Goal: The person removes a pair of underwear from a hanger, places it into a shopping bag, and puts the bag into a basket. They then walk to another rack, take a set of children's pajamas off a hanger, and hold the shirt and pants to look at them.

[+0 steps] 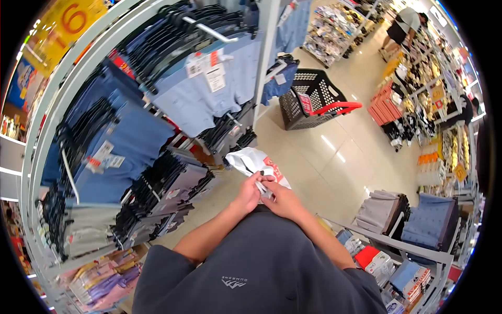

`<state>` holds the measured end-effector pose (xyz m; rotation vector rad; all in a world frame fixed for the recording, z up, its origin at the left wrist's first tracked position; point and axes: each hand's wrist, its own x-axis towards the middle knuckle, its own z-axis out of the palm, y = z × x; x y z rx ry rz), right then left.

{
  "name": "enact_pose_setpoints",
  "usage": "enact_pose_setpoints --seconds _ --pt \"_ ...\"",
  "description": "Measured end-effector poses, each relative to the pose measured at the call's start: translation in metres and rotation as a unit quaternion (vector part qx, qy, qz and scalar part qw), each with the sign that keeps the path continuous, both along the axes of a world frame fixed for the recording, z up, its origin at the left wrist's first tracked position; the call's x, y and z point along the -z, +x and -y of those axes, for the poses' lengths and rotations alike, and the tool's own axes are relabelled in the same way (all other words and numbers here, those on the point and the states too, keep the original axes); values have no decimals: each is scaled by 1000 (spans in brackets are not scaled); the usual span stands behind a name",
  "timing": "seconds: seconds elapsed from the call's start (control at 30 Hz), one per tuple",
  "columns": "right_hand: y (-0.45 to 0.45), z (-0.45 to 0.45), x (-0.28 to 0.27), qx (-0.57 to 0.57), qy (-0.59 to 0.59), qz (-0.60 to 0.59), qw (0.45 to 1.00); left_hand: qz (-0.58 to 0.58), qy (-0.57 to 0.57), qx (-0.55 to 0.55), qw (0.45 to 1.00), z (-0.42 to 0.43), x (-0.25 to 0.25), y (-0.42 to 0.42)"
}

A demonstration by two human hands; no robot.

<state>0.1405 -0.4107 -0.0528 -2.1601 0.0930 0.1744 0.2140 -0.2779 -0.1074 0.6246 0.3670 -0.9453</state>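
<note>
Shop floor [314, 157], white-and-red bag [260, 163] pinched in both hands [250, 193] [283, 200]

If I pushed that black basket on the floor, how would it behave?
The black basket would probably slide, as the floor looks glossy. It seems stiff, given its boxy shape, and likely light for its size, its sides being perforated.

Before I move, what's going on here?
A person's left hand and right hand are pinching a white bag in front of the dark shirt. A black basket stands on the floor ahead, untouched. Blue shorts hang at the left, and another person leans forward farther off.
</note>
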Motion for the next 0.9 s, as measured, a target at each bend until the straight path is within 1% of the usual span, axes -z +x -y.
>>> enact_pose_setpoints --seconds 0.07,0.1,0.13,0.17,0.2,0.23,0.27,0.3,0.33,0.4,0.47,0.53,0.6,0.63,0.67,0.7,0.73,0.77,0.8,0.83,0.87,0.9 --pt "10 10 3 -34 13 -4 999 -9 2 9 1000 3 2 10" --pt "14 16 2 -36 26 -13 999 3 2 -7 1000 4 10 17" --pt "18 24 5 -29 24 -17 999 14 3 -24 1000 7 9 23" --pt "23 33 12 -21 34 -8 999 -2 11 -48 999 13 -4 28" --pt "27 43 15 -15 44 0 999 -7 10 -46 999 14 7 34" --pt "33 54 10 16 45 -15 999 -5 24 -66 998 12 26 39" --pt "35 70 15 15 46 -20 999 -2 40 -87 995 13 31 42" --pt "37 91 26 30 38 -43 998 -10 79 -105 991 16 35 43" --pt "40 113 32 45 31 -64 996 -11 81 -107 991 14 46 43" --pt "52 159 22 78 15 -80 994 14 141 -118 983 -1 80 37" --pt "62 228 52 112 -52 -25 992 33 211 -120 969 -7 80 35" --pt "94 292 33 123 -102 -48 986 44 269 -129 954 -18 98 29" --pt "125 352 33 139 -200 9 970 49 347 -124 928 -25 115 17" --pt "138 382 40 126 -245 44 960 57 371 -141 916 -25 120 7" --pt "155 411 51 115 -287 85 947 26 389 -167 906 -24 128 -4" --pt "170 435 63 112 -312 41 943 -5 406 -191 893 -26 136 -21" --pt "181 457 81 84 -363 5 928 -5 436 -201 877 -27 145 -39" --pt "193 475 101 60 -418 -22 906 111 538 -101 829 -34 153 -61" --pt "201 485 122 36 -473 -108 874 -38 480 -187 856 -27 151 -71" --pt "202 508 169 6 -473 -100 875 -71 505 -186 840 -28 161 -86" --pt "201 489 144 -3 -496 -97 863 -45 546 -163 821 -26 164 -105" --pt "208 497 172 11 -494 -73 866 -64 547 -200 810 -13 150 -115"
